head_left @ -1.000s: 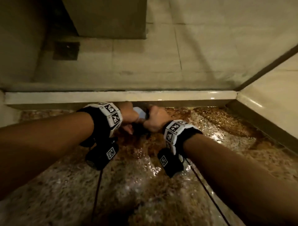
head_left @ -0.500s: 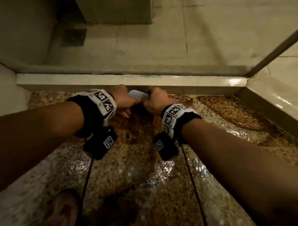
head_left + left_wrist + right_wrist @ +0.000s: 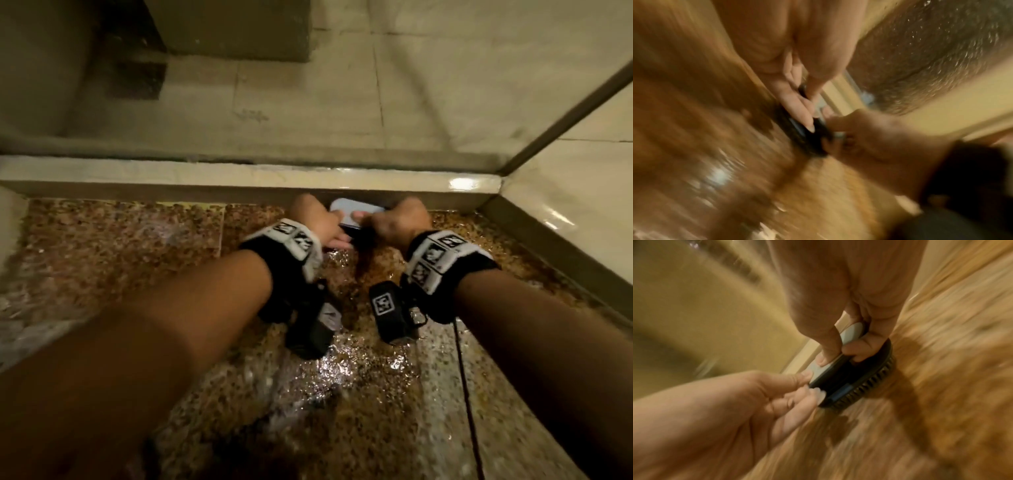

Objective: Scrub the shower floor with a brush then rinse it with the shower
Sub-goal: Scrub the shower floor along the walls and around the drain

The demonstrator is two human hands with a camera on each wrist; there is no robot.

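Scrubbing away right up against the curb: both hands are on the brush (image 3: 356,212), which sits bristles-down on the wet speckled shower floor (image 3: 130,246), close to the pale raised curb (image 3: 171,176) at the far edge. The right hand (image 3: 399,222) has its grip wrapped round the brush handle; in the right wrist view you can see the thumb (image 3: 828,344) pressed on the light-coloured top of the handle and the other fingers (image 3: 861,348) curled under it, through the gap above the dark base. The left hand (image 3: 320,222) is pinching the other end of the brush, thumb on top and fingertips (image 3: 816,395) against the end of the dark base. The dark bristles (image 3: 869,386) show along the lower edge, touching the floor.

Water is shining on the floor between and below the wrists, so it's properly wet there. Both wrists wear black bands with white marker squares (image 3: 435,253), and a small black box hangs under each one (image 3: 390,308). A thin dark cable (image 3: 462,359) runs back from the right wrist along the floor. Beyond the curb there's pale tiled floor (image 3: 342,102) and a dark square patch (image 3: 137,75) on it, too dim to tell what it is. The left wrist view is badly blurred.
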